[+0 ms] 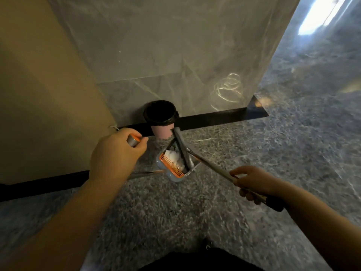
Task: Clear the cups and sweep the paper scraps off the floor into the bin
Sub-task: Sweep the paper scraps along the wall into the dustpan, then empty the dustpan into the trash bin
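Bin [160, 116], black-lined, against wall base. Dustpan [173, 169] with white paper scraps [174, 158] sits on floor just short of bin, mouth toward it. Left hand [117, 153] clamped on dustpan handle top [133, 140], nearer bin. Right hand [254, 181] wrapped round broom shaft [211, 165], which slants toward bin. Next, likely: lift pan, tip forward.

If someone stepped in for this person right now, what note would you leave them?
Left hand grips the top of the dustpan handle.
Right hand grips the broom handle.
The dustpan sits on the floor just in front of the pink bin with its black liner, by the wall. White paper scraps are already in the pan.
Left to do: tip the pan into the bin. No cups are in view, so I cannot tell if they are cleared.
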The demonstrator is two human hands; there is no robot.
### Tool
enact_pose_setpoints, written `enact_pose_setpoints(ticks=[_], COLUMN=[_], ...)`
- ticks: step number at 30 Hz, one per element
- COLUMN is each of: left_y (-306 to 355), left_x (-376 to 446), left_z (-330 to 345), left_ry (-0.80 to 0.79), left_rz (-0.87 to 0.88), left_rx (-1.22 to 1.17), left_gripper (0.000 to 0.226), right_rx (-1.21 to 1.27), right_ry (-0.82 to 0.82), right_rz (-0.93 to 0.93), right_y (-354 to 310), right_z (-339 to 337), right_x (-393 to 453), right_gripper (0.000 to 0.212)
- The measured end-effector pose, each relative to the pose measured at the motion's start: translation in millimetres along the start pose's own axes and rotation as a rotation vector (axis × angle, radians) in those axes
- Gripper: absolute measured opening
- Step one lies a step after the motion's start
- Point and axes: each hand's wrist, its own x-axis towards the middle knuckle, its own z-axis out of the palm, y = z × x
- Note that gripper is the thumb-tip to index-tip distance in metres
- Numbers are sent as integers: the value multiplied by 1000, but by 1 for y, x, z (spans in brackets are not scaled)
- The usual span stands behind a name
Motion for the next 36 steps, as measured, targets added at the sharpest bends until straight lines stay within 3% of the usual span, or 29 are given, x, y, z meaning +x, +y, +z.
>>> enact_pose_setpoints(ticks=[8, 12, 17, 21, 24, 28, 32, 36], left_y=[22, 26, 31, 46, 67, 90, 104, 135], left_x=[95, 143, 189, 219, 238, 262, 291, 314], left_z=[-12, -8, -12, -8, -3, 10, 32, 64], left_ry=[83, 81, 57, 19, 102, 195, 229, 292], left_rz=[-208, -225, -288, -347, -348, -327, -380, -430], left_rx=[-77, 0, -37, -135, -63, 83, 259, 272], left_gripper=[21, 41, 16, 22, 12, 43, 21, 14], right_rx=[-89, -99, -180, -228, -220, -244, -327, -404], right_ry=[-105, -132, -183, -211, -229, -276, -333, -379], right_rz=[-117, -150, -183, -209, -218, -233, -266, -329], right_y=[-96, -138, -186, -213, -233, -258, -285, -311], right_z=[-79, -100, -115, -133, -153, -186, -233, -282], right_x=[57, 94, 134, 162, 186, 225, 264, 294], right_gripper=[33, 33, 33, 37, 36, 35, 33, 25])
